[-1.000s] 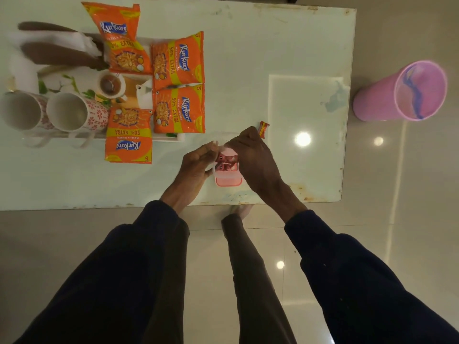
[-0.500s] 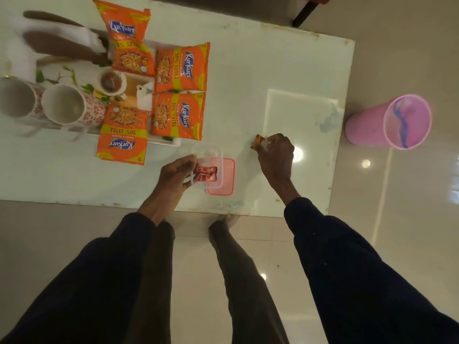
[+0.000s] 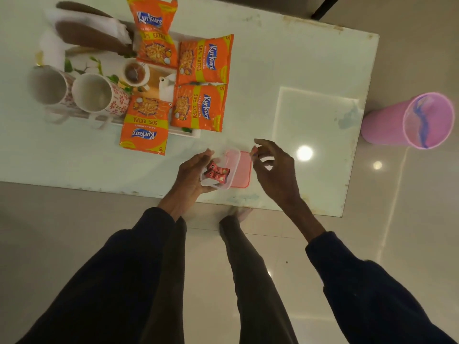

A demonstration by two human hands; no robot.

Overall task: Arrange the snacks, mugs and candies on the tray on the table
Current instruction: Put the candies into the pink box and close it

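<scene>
Back from the far candy spot, the right hand (image 3: 274, 170) hovers beside the clear container (image 3: 221, 170), fingers pinched on something small and unclear. Left hand (image 3: 191, 175) grips the container, red candies (image 3: 216, 172) inside, near the tray (image 3: 191, 132) on the table (image 3: 298, 70).

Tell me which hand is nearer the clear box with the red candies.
Left. The left hand grips the clear box at its left side; the right hand hovers to its right, apart.

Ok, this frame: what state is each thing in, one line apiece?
clear box: open, steadied by left hand, two red candies inside
pink lid: off, under the box
right hand: above the lid, pinching something small
two mugs: on the tray, look empty
four snack packets: sealed, lying flat
pink bin: on floor
</scene>
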